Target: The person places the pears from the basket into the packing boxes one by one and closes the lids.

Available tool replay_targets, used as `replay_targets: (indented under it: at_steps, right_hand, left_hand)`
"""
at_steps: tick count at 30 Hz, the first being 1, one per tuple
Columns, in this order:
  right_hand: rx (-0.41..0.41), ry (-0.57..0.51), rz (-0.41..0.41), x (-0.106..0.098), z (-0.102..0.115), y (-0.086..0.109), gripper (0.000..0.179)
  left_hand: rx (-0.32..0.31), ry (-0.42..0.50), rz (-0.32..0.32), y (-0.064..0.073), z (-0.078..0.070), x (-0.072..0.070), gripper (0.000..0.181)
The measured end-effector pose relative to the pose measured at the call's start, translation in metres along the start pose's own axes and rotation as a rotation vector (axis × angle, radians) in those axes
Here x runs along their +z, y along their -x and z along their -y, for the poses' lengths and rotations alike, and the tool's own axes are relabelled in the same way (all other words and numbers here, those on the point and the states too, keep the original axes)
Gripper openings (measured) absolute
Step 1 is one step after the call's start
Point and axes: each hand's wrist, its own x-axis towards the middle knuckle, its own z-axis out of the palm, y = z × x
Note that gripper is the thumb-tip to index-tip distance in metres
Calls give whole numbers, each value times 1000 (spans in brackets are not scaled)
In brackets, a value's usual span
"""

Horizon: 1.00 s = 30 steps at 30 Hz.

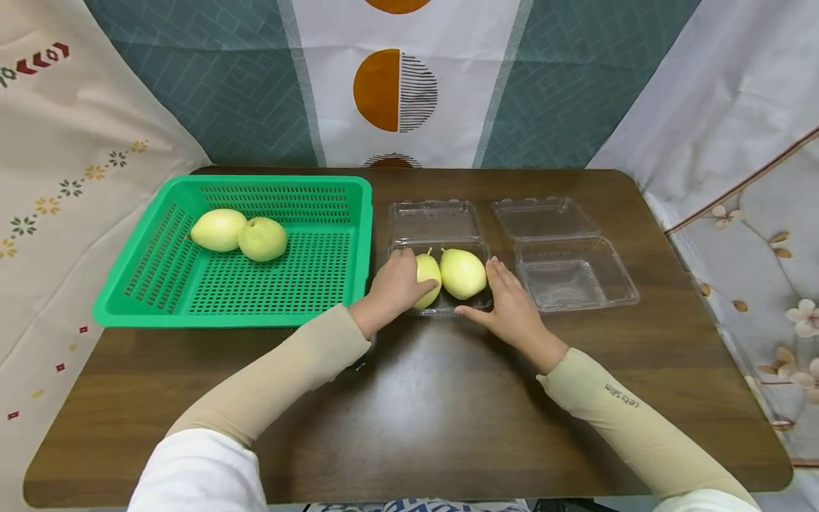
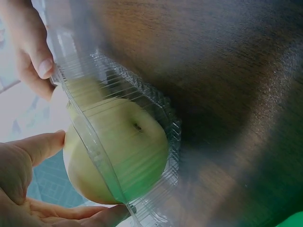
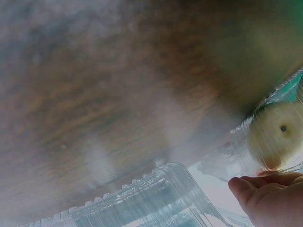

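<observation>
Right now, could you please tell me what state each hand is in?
Left hand: holding a pear in a clear container.
Right hand: open, at that container's right side.

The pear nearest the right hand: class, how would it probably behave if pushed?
The pear would likely roll, since its sides are rounded, though the clear container around its base should stop it going far. It may be slightly slippery to grip, as its skin looks smooth.

Left pear (image 1: 429,281), right pear (image 1: 463,274): both pale yellow-green, lying side by side, stems pointing away; left partly covered. Possibly touching, contact hard to judge. Clear plastic box (image 1: 475,249) holds them, hinged lid (image 1: 435,222) open behind.
</observation>
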Motion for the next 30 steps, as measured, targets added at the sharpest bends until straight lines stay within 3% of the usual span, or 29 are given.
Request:
replay_targets:
  at_steps: [8,14,20,25,30]
  right_hand:
    - [-19,0,20,1,2,6,103]
    - [-39,18,15,-8,3,3,101]
    - [0,-9,71,-16,5,0,95]
    - [64,-127,106,-22,9,-4,84]
    - [114,-212,115,-29,12,-10,79]
  left_hand:
    - [-19,19,2,6,4,5,67]
    - [3,73,-21,0,4,-2,70]
    - [-53,214,4,-5,5,-9,68]
    - [-115,342,19,-9,3,-17,68]
    - [-208,566,49,-13,1,-26,61]
